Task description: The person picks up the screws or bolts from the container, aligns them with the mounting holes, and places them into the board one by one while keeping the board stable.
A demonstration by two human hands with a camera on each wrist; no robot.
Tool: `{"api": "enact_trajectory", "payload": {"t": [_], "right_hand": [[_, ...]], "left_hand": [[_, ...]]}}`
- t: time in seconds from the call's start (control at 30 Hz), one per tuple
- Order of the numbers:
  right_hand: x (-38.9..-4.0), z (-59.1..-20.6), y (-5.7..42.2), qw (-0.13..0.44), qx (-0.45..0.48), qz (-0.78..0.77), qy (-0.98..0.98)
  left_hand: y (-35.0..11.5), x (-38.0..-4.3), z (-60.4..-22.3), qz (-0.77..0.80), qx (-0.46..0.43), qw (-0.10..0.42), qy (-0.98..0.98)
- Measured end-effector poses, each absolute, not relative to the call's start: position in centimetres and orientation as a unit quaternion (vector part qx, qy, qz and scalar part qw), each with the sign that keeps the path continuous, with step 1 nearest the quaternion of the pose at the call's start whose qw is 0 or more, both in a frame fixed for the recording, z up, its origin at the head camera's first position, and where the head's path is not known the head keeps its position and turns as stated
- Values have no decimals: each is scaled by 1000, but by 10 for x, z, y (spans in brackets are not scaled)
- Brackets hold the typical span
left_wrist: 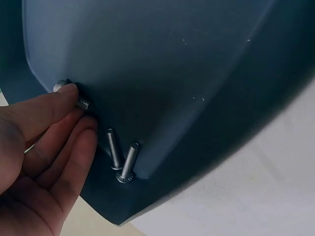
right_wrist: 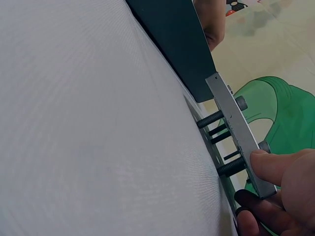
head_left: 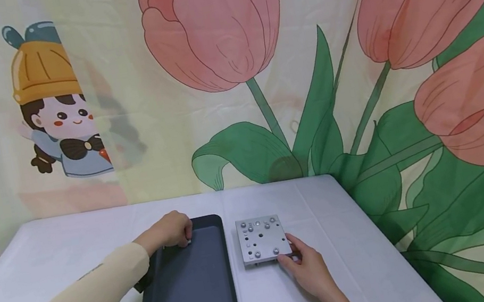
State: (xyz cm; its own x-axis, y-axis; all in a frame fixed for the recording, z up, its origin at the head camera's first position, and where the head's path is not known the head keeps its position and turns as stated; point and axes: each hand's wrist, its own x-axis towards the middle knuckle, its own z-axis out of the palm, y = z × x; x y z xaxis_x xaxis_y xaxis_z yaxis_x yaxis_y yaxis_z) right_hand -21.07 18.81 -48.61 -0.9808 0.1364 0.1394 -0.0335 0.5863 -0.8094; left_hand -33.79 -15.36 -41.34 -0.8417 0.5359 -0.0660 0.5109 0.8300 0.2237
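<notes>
**Left hand (head_left: 168, 231) pinches a screw (left_wrist: 82, 104), right hand (head_left: 309, 271) holds the plate (head_left: 261, 239)**

In the head view, the tray (head_left: 194, 294) and the plate sit side by side on the desk (head_left: 69, 246), a narrow gap between them. That layout probably keeps loose parts within the left hand's reach and the plate within the right's. The left hand is bent over the tray's far left corner. The right hand grips the plate at its near right corner, thumb on the near edge, a hold that likely steadies it while leaving the holed top uncovered. Several screw heads (head_left: 257, 254) stand on that top.

The left wrist view shows what the head view mostly hides: thumb and fingers pinch one screw, its threaded end poking out. Two loose screws (left_wrist: 129, 161) lie close together in the tray's corner. Whether the pinched screw touches the tray, I cannot tell.

The right wrist view gives the plate's underside, unseen from above: threaded shanks (right_wrist: 231, 167) stick out towards the desk. The thumb presses the plate's edge, with fingers around the corner. How the plate is propped is unclear.
</notes>
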Motion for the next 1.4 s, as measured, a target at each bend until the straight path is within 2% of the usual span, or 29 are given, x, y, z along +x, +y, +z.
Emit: {"api": "enact_trajectory", "payload": {"t": [0.43, 0.8, 1.03, 1.4], "right_hand": [[-211, -488, 188, 90, -32, 449, -888], [-213, -489, 190, 96, -36, 445, -890], [-211, -487, 188, 96, -36, 444, -890], [-212, -488, 188, 96, -42, 441, -891]], "left_hand": [[-158, -347, -423, 95, 315, 37, 944], [-154, -344, -416, 146, 329, 45, 932], [-147, -344, -410, 186, 340, 8, 922], [-128, -339, -407, 235, 340, -8, 911]]}}
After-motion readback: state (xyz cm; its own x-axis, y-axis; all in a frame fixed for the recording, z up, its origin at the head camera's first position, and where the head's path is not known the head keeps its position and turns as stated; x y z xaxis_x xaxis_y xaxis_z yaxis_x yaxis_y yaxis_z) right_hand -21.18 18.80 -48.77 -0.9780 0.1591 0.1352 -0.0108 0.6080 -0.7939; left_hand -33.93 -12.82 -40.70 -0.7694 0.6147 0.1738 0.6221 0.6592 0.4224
